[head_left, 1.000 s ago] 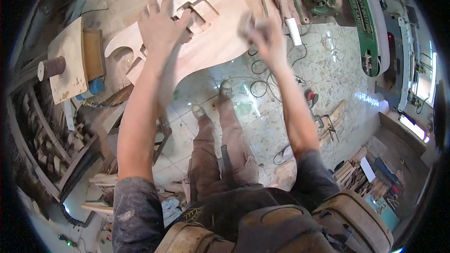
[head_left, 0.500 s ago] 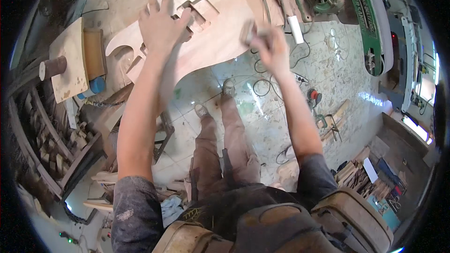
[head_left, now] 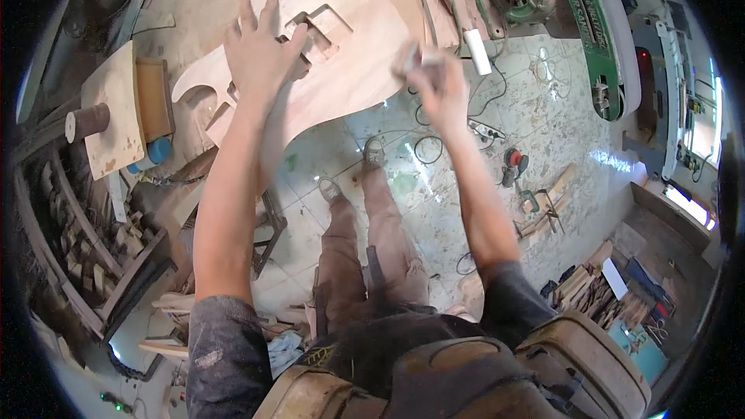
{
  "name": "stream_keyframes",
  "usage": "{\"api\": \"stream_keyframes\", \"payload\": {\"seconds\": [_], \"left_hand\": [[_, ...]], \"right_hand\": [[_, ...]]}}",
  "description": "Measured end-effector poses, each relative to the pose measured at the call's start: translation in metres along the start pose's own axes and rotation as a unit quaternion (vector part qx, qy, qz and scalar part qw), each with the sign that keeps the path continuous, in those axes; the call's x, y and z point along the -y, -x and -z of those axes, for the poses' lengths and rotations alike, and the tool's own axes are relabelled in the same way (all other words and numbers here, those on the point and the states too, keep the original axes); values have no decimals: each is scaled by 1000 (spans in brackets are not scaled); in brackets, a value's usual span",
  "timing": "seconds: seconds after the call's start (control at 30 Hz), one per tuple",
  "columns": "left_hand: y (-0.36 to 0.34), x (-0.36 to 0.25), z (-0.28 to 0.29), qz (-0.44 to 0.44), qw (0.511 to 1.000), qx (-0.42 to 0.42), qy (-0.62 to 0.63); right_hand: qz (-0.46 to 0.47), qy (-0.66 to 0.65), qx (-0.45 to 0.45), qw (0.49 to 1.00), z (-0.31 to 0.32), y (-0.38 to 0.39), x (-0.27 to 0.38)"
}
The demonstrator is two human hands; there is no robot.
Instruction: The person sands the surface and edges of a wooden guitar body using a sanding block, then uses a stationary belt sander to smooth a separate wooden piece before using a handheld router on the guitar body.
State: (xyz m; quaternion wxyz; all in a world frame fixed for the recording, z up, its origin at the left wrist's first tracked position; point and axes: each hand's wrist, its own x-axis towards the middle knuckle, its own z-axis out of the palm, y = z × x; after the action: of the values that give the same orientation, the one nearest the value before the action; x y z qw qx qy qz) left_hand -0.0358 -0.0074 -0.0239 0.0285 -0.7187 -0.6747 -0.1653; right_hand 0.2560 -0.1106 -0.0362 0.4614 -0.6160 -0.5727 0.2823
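Two hands are on a pale wooden guitar-shaped body [head_left: 341, 54] that lies flat on the surface [head_left: 209, 0], its lower edge overhanging the tiled floor [head_left: 434, 186]. The left hand [head_left: 260, 50] is released, fingers spread, palm pressed down just beside the rectangular routed pockets [head_left: 322, 31]; it grasps nothing and only pins the wood. The right hand [head_left: 438, 81] is clenched on a small pale block [head_left: 415, 54], seemingly a sanding block, though the motion blur keeps me from being certain. That grip sits at the body's right-hand edge, well apart from the pinning palm.

To do this well, I judge that the pinning hand should keep its weight straight down, so the wood does not skate away from the block. The block should stay flat to the curve under the grip, following the outline rather than digging at one spot, with even, light pressure. Beyond the right grip lie a white tube-like object [head_left: 475, 50] and a dark cable [head_left: 423, 8]; strokes should stop short of them. Left of the pinning hand stands a wooden board [head_left: 116, 109] with a dark cylinder [head_left: 87, 120].
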Motion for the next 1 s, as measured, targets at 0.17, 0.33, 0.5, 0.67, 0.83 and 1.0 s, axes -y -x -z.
{"api": "stream_keyframes", "payload": {"seconds": [0.17, 0.33, 0.5, 0.67, 0.83, 1.0], "left_hand": [[-4, -11, 2, 2, 999, -5, 40], [1, -4, 2, -1, 1000, -7, 3], [2, -12, -2, -6, 1000, -1, 28], [0, 4, 5, -2, 1000, -11, -1], [-2, -23, -2, -10, 999, -2, 40], [-1, 3, 3, 3, 1000, -9, 12]], "right_hand": [[-13, 96, 20, 995, 15, -23, 19], [-48, -69, -31, 996, -5, 22, 27], [22, 186, -16, 982, 16, -54, 21], [54, 36, -22, 998, -11, 32, 21], [-7, 119, 50, 992, 14, -109, 29], [151, 153, 41, 976, -11, 4, 35]]}}
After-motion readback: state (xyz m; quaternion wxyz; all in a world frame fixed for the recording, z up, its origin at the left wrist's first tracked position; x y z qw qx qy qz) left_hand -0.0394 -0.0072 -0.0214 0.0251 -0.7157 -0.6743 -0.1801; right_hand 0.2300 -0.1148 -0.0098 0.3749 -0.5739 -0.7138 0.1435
